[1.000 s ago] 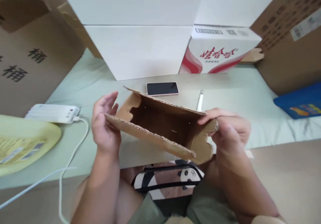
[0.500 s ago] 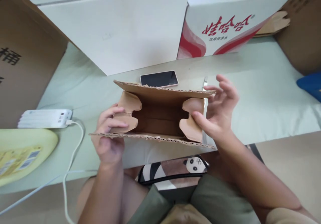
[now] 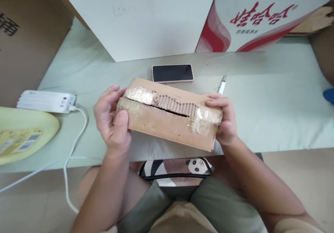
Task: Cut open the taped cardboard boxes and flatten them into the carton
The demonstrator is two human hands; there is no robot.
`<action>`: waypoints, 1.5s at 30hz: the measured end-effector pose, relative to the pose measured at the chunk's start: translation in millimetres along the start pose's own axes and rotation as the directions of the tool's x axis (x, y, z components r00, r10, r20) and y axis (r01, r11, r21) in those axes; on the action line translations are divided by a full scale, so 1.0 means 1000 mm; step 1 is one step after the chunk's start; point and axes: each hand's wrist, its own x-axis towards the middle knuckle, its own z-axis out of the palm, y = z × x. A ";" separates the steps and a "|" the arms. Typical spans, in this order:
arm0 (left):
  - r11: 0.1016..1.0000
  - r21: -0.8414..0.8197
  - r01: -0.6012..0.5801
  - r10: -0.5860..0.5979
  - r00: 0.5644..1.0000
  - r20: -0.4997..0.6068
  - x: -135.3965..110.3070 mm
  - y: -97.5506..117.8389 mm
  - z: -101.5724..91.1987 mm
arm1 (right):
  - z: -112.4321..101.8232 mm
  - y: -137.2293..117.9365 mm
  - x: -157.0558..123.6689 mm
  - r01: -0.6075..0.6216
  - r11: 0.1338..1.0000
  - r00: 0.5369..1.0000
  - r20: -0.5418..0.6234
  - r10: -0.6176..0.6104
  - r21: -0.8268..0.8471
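Observation:
Between my two hands is a small brown cardboard box, tilted, with a taped and torn face toward me. A dark slit runs along its middle seam, and shiny tape covers both ends of that seam. My left hand grips the box's left end, thumb on the near face. On the right end, my right hand has its fingers over the upper edge and corner. Just beyond the box lies a phone with a dark screen. A slim white-handled tool, seemingly a utility knife, lies beyond my right hand, partly hidden by it.
Large white cartons stand at the back of the pale green cloth. To the left are a white power bank with a cable and a yellow container. A panda-print item is below the cloth's edge.
Half a second ago the box's open top faced me, inner flaps showing. It has since turned so its taped face shows, and my right hand's spread fingers have closed on its end.

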 end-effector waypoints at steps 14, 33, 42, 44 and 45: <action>0.997 -0.050 0.058 -0.053 0.993 0.105 0.002 0.003 -0.003 | 0.026 0.013 -0.005 0.020 0.999 0.951 -0.310 -0.007 0.040; 0.999 -0.025 0.032 -0.032 0.999 0.022 0.005 0.002 0.000 | 0.007 -0.006 -0.039 -0.397 0.917 0.914 -0.109 0.391 -0.032; 0.923 -0.292 0.249 -0.351 0.855 -0.381 0.025 -0.006 -0.003 | 0.000 0.003 -0.024 -0.588 0.803 0.808 -0.022 0.589 -0.098; 0.885 -0.353 0.303 -0.432 0.815 -0.386 0.025 -0.008 -0.004 | 0.004 0.000 -0.025 -0.527 0.849 0.843 0.103 0.528 -0.045; 0.861 -0.371 0.348 -0.476 0.809 -0.344 0.024 -0.009 -0.005 | 0.006 -0.002 -0.026 -0.458 0.889 0.879 0.145 0.454 -0.012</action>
